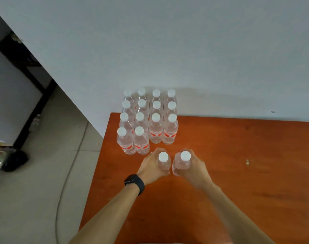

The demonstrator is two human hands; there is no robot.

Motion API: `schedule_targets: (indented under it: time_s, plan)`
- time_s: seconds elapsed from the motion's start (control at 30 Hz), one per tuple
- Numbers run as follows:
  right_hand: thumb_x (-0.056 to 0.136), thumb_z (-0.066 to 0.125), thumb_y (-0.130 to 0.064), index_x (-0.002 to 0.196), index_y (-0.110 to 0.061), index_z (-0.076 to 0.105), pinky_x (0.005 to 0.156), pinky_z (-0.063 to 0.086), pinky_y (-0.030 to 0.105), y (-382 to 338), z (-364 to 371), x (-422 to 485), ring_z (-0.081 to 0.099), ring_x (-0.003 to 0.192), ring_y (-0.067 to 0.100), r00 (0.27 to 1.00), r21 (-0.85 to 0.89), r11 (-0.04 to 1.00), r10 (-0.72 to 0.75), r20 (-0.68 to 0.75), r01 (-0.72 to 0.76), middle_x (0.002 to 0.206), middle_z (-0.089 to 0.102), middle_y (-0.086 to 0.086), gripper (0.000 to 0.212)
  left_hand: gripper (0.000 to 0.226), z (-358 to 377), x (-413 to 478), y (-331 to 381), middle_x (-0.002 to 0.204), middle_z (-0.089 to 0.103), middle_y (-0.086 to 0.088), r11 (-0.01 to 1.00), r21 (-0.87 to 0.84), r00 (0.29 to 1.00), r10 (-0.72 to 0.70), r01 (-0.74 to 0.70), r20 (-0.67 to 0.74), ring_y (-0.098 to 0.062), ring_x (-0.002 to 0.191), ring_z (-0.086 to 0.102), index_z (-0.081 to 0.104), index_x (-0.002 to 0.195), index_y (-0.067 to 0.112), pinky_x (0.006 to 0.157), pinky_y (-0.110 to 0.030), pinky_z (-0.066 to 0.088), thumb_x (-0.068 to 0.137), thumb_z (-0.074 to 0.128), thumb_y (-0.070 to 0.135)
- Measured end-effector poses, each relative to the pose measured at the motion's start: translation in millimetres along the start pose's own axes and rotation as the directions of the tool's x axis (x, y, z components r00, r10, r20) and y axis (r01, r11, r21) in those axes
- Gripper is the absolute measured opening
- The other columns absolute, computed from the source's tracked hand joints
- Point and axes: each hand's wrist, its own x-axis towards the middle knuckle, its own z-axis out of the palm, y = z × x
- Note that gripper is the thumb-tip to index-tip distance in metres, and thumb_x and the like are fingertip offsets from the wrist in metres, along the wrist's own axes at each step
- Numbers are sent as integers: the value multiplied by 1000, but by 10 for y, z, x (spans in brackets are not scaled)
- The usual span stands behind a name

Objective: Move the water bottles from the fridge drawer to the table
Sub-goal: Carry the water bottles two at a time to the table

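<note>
Water bottles [163,162]: two upright at the table [238,173], left hand [150,169] and right hand [196,167] fingers [194,158] each curled round one; fourteen more just beyond fingers. Likely full, heavy-ish, slick, squashy: grip mid-body.

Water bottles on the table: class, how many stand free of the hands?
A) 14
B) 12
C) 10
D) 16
A: the standing bottles form three rows of four plus a front pair, while the left hand and the right hand each grip another.
</note>
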Motion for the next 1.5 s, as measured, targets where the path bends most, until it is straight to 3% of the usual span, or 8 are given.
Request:
schedule_targets:
  time_s: [0.13,0.37,0.43,0.5,0.63,0.9,1.23,1.5]
  plan:
    - [67,81,-25,109,-42,46,66,54,25,99,6,143,67,83,8,1000,59,998,7,-2,-7,95,67,-15,57,70,-18,109,-27,106,66,15,999,-29,1000,-18,19,19,-5,98,64,47,117,44,82,-35,60,62,88,33]
    - [65,88,-29,124,-43,45,88,51,24,281,-8,99,60,107,7,996,92,992,-88,11,87,118,61,-16,74,80,-102,72,1,133,55,11,999,46,996,-21,17,88,-14,119,56,36,130,54,100,-42,52,65,83,54]
    - [67,88,-34,136,-44,38,98,48,31,316,1,55,55,120,12,995,66,993,-95,29,93,131,56,-11,86,88,-183,47,65,147,46,8,996,89,996,11,-19,88,-14,128,48,31,139,52,105,-39,44,68,82,59]
    - [69,87,-40,148,-41,25,105,43,38,340,13,35,48,131,18,996,35,996,-84,31,83,145,48,-4,100,82,-291,33,143,148,43,8,985,160,996,59,-69,69,-12,127,47,34,140,48,100,-33,41,72,80,60]
    - [71,85,-48,145,-37,27,98,51,40,379,63,36,57,124,23,997,7,997,-81,7,81,138,56,0,94,53,-448,59,309,127,50,8,889,423,984,157,-175,79,-12,113,51,57,125,33,92,-29,47,81,75,55]
    - [75,83,-45,135,-32,34,90,57,39,413,134,12,62,114,20,996,17,996,-84,-35,85,130,60,-4,78,43,-609,181,460,116,51,5,738,602,952,220,-304,212,-13,110,52,59,128,25,87,-25,47,92,67,45]
    - [82,79,-36,141,-20,34,83,60,34,16,229,528,67,107,20,992,106,988,-105,-70,112,127,64,1,76,52,-751,591,603,118,63,0,549,801,943,328,-241,60,-19,114,54,63,125,24,96,-34,42,86,65,59]
    - [82,78,-40,148,-22,28,85,59,33,-134,295,719,68,107,20,995,117,991,-55,-85,64,133,62,3,85,52,-840,775,516,125,61,2,550,812,955,293,-195,31,-20,119,54,59,128,30,94,-35,44,86,65,60]
